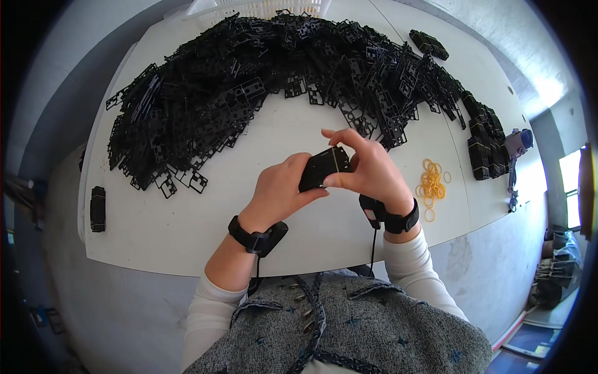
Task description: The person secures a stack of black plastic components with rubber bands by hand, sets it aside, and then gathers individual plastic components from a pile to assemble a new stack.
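Above the white table, a stack of black plastic frames [319, 169] is held between both hands, with a rubber band [336, 159] around its right part. My left hand [281, 184] is closed on the stack's left end, thumb along its near side. At the other end, my right hand [367, 165] grips the stack near the band, its thumb at the lower edge and its index finger raised over the top. Right of that hand lies a loose pile of yellow rubber bands [431, 186].
A wide heap of black plastic frames [218, 100] arcs across the table [274, 134]. Banded bundles [486, 140] stand at the right, another bundle [428, 45] at the far right, and one [98, 209] at the left edge. A white basket [261, 7] sits at the back.
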Demonstrator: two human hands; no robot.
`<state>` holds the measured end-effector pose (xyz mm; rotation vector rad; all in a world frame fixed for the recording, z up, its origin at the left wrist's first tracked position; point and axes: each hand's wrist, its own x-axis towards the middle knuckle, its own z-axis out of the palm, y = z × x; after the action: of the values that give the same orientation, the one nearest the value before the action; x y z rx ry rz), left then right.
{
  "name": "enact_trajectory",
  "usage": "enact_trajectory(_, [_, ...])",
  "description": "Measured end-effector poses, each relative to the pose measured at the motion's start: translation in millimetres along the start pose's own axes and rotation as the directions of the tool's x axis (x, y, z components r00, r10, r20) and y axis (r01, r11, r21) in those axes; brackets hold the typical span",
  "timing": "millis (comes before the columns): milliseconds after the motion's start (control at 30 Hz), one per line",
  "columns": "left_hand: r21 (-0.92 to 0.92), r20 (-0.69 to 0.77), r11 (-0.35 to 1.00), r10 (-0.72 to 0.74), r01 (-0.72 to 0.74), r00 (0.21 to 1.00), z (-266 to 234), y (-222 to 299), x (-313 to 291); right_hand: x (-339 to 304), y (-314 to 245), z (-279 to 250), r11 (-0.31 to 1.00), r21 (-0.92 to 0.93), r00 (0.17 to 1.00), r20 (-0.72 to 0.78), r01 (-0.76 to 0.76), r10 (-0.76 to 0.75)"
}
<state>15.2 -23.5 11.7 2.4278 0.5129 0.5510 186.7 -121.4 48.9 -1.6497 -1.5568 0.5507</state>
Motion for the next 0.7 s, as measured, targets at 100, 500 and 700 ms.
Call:
enact_trajectory(100, [-0.014, -0.032, 0.998, 0.065, -0.065, 0.997, -3, 0, 0, 1, 5, 3, 0.996, -0.053, 0.997, 0.04, 0.068, -0.066])
enact_trajectory(500, [-0.403, -0.058, 0.915, -0.034, 0.008, 0.998, -5, 1, 0, 0, -13, 4, 0.932, 0.306, 0.98, 0.1, -0.196, 0.173])
enact_trajectory(700, [-0.596, -0.001, 0.8, -0.081, 0.065, 0.997, -9, 3, 0, -2, -1, 3, 0.839, 0.508, 0.981, 0.122, -0.194, 0.153])
